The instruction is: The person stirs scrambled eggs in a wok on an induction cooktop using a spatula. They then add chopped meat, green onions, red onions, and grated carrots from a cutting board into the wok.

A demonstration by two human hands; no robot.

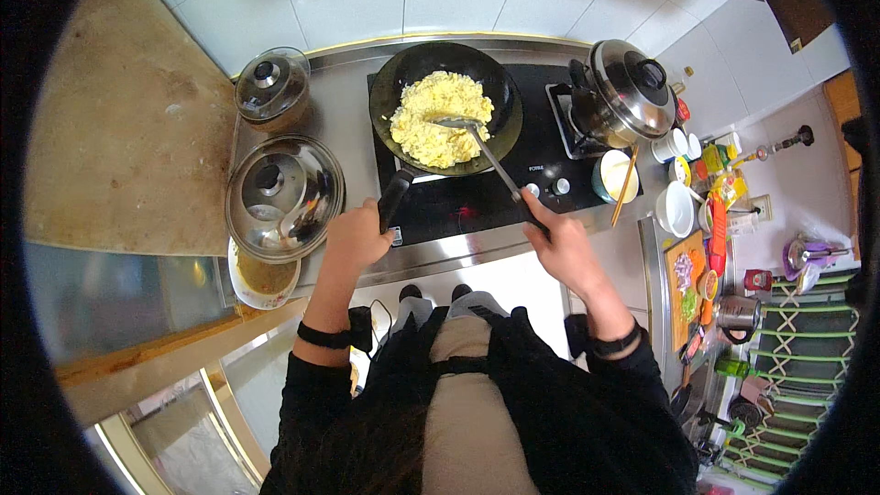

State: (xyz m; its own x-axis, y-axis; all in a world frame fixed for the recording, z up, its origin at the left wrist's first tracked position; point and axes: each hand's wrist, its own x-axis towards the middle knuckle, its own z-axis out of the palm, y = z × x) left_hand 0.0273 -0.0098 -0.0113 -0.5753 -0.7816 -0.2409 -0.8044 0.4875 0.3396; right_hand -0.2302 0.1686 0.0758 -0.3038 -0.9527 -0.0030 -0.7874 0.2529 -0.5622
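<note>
A black wok [505, 117] sits on the left burner of the black glass hob [440, 216]. My left hand [359, 234] grips its black handle [395, 199]. In the wok lies a heap of yellow, crumbly food [443, 103] that looks like rice with egg. My right hand [560, 244] is closed around the dark handle of a metal spatula [496, 165], whose blade rests in the middle of the heap.
A lidded steel pot [612, 100] stands on the right burner, near a bowl [605, 182] with chopsticks [625, 185] across it. At left are a glass-lidded pot [271, 93] and a large lid [285, 196] partly over an oval dish [265, 278]. A cutting board [680, 313] holds chopped vegetables.
</note>
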